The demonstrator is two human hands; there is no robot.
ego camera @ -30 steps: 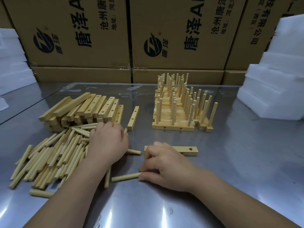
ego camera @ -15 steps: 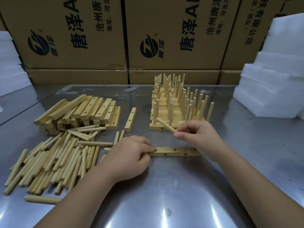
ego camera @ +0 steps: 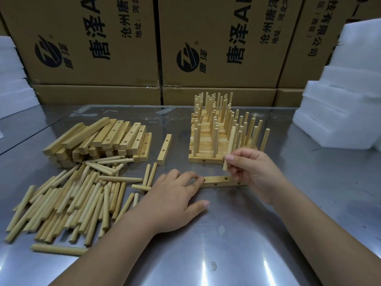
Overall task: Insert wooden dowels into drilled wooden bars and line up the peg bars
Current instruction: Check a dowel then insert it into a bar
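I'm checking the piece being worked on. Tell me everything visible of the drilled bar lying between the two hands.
The drilled bar is a short, pale, square-edged wooden stick lying flat, crosswise on the metal table. Round holes show on its top and near faces, all empty. Fingers of the left hand touch its left end; the right hand hides its right end and holds a dowel nearly upright above it.

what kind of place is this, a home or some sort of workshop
Likely a small factory or packing workshop: stacked printed cartons along the back, white foam slabs at the sides, and piles of drilled bars and dowels on a steel-topped bench.
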